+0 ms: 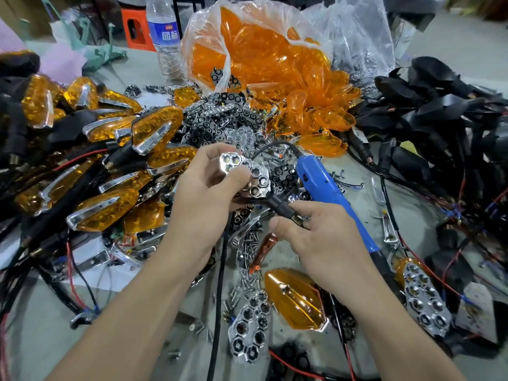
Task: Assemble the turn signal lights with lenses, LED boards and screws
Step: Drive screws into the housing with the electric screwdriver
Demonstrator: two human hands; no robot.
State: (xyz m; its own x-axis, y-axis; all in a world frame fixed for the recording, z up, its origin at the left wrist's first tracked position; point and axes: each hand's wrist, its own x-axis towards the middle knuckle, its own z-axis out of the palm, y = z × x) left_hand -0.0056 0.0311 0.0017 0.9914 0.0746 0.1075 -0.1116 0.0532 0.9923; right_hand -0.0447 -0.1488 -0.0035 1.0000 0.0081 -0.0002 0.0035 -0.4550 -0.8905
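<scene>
My left hand (204,185) grips a chrome honeycomb reflector (248,173) seated in a black turn signal housing, raised above the table's middle. My right hand (316,237) pinches the housing's black threaded stem (280,207) between thumb and fingers. A blue electric screwdriver (327,192) lies on the table just behind my right hand, untouched. Loose screws (247,273) are scattered below my hands. An amber lens (295,301) and a second chrome reflector (250,328) lie near my right forearm.
Finished amber signals (110,160) are heaped on the left. A plastic bag of orange lenses (264,67) stands at the back, beside a water bottle (165,37). Black housings with wires (439,114) pile up on the right. Chrome reflectors (222,116) cover the centre.
</scene>
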